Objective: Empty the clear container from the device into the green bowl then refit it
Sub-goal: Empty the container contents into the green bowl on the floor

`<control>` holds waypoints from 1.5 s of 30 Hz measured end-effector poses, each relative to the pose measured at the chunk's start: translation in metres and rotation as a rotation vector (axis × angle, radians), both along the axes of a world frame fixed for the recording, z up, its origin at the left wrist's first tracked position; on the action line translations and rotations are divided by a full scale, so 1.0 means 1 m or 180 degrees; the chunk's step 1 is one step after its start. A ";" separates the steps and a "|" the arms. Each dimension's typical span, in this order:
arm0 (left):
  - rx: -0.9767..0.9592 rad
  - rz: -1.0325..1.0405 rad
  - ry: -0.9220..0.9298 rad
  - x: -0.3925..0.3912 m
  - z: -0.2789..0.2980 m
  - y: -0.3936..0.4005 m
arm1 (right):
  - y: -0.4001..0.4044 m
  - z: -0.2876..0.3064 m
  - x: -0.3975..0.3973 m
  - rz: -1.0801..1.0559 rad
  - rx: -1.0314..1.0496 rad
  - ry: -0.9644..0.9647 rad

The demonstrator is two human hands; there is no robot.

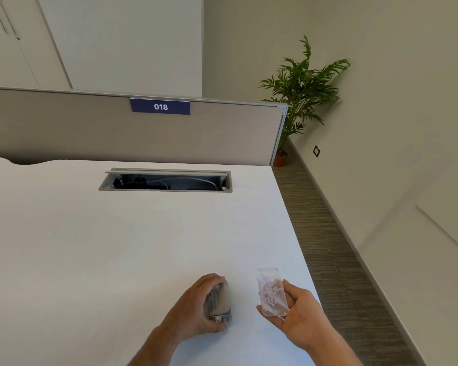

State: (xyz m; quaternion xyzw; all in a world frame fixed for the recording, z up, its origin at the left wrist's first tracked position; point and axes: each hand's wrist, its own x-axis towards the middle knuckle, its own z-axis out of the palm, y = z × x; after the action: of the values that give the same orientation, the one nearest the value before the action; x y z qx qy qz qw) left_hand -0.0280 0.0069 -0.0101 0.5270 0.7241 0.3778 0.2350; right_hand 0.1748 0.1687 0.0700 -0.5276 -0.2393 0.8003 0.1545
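Near tabletop (117, 247) corner: both hands at work
Left hand (196, 307): gripping device (220, 302)
Right hand (299, 313): holding clear container (271, 293) near right edge
Open room: bare tabletop beyond

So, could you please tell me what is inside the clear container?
The clear container in the right hand holds small pale round bits; the fingers cover its lower end.

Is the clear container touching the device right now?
Apart. The head view shows bare white desk between the clear container, held in the right hand, and the device under the left hand.
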 end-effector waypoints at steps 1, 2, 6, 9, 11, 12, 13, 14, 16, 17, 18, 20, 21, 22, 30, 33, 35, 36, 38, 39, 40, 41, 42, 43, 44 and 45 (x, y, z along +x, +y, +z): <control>-0.0010 0.0004 -0.0039 0.000 -0.001 0.000 | 0.000 0.001 0.000 0.0005 0.0004 0.0010; -0.0031 0.0003 -0.0069 0.000 0.000 0.000 | 0.000 0.001 0.000 0.0004 -0.0003 0.0027; -0.0134 -0.0051 -0.0115 0.001 0.001 0.001 | -0.004 0.002 0.001 0.0003 -0.0061 0.0094; -0.0196 -0.0049 -0.0150 0.001 0.001 0.001 | -0.006 0.005 0.002 0.0010 -0.0105 0.0158; -0.0262 -0.0038 -0.0162 0.000 0.003 -0.001 | -0.007 0.008 0.004 -0.0003 -0.0107 0.0215; -0.0285 -0.0028 -0.0172 0.000 0.004 -0.001 | -0.008 0.009 0.004 -0.0011 -0.0102 0.0243; -0.0289 -0.0020 -0.0174 0.000 0.005 -0.002 | -0.008 0.011 0.006 -0.0022 -0.0099 0.0262; -0.0273 -0.0008 -0.0162 0.001 0.008 -0.002 | -0.009 0.012 0.007 -0.0029 -0.0097 0.0282; -0.0171 0.0029 -0.0127 0.004 0.016 0.001 | -0.010 0.014 0.010 -0.0040 -0.0080 0.0309; -0.0090 0.0039 -0.0105 0.007 0.022 0.003 | -0.010 0.015 0.012 -0.0047 -0.0060 0.0318; -0.0004 0.0033 -0.0084 0.011 0.028 0.008 | -0.010 0.015 0.014 -0.0061 -0.0035 0.0337; 0.0154 -0.0004 -0.0104 0.023 0.043 0.019 | -0.010 0.017 0.017 -0.0060 0.0020 0.0391; 0.0215 -0.0051 -0.0137 0.031 0.050 0.025 | -0.011 0.019 0.019 -0.0056 0.0051 0.0415; 0.0261 -0.0117 -0.0145 0.040 0.057 0.032 | -0.011 0.020 0.021 -0.0062 0.0084 0.0435; 0.0502 -0.0655 -0.0139 0.093 0.085 0.073 | -0.015 0.034 0.042 -0.0256 0.0277 0.0449; 0.0554 -0.0769 -0.0250 0.101 0.082 0.080 | -0.016 0.035 0.055 -0.0406 0.0259 0.0416; 0.0571 -0.0876 -0.0296 0.109 0.079 0.086 | -0.016 0.034 0.065 -0.0529 0.0256 0.0402; 0.0580 -0.0918 -0.0298 0.114 0.078 0.089 | -0.016 0.033 0.069 -0.0565 0.0267 0.0397; 0.0612 -0.1027 -0.0308 0.124 0.076 0.096 | -0.014 0.031 0.080 -0.0670 0.0308 0.0338; 0.0632 -0.1063 -0.0317 0.128 0.076 0.098 | -0.014 0.030 0.084 -0.0719 0.0317 0.0311; 0.0641 -0.1111 -0.0324 0.134 0.075 0.101 | -0.013 0.028 0.091 -0.0788 0.0306 0.0311; 0.0647 -0.1168 -0.0325 0.139 0.074 0.105 | -0.011 0.026 0.096 -0.0861 0.0297 0.0303; 0.0644 -0.1223 -0.0319 0.146 0.073 0.109 | -0.009 0.023 0.102 -0.0931 0.0278 0.0321; 0.0635 -0.1280 -0.0314 0.154 0.072 0.114 | -0.005 0.020 0.110 -0.1001 0.0249 0.0357; 0.0621 -0.1325 -0.0310 0.161 0.071 0.118 | -0.003 0.019 0.116 -0.1057 0.0226 0.0401; 0.0614 -0.1368 -0.0311 0.167 0.070 0.123 | 0.001 0.017 0.122 -0.1099 0.0204 0.0466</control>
State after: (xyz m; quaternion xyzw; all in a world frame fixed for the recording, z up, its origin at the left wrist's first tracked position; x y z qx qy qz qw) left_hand 0.1391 0.1297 0.0597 0.6701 0.5436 0.4117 0.2933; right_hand 0.2969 0.1700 0.0874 -0.4960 -0.1587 0.7901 0.3233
